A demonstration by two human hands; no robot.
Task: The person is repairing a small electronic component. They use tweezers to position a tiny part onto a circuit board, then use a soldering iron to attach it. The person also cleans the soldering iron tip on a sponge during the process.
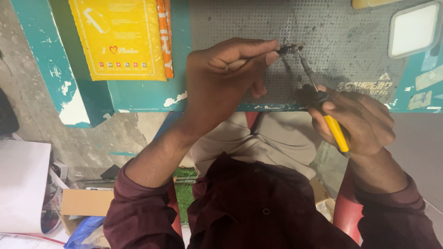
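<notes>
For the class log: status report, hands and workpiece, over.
Left hand pinching small part. Right hand gripping yellow-handled soldering iron, tip at part. Nothing obstructing.

Too small and dark to identify: small part (290, 47) pinched at the left hand's (221, 83) fingertips, half covered by them. Hidden inside the right hand (355, 122): most of the yellow tool handle (336, 133). Cut off at the 1 o'clock edge: white-lit panel (413, 30). Cut off at 12 o'clock: yellow packet (120, 37). Cropped at 9 o'clock: white sheet (20, 184). Worn, illegible: worktop (350, 41) label near 3 o'clock.
</notes>
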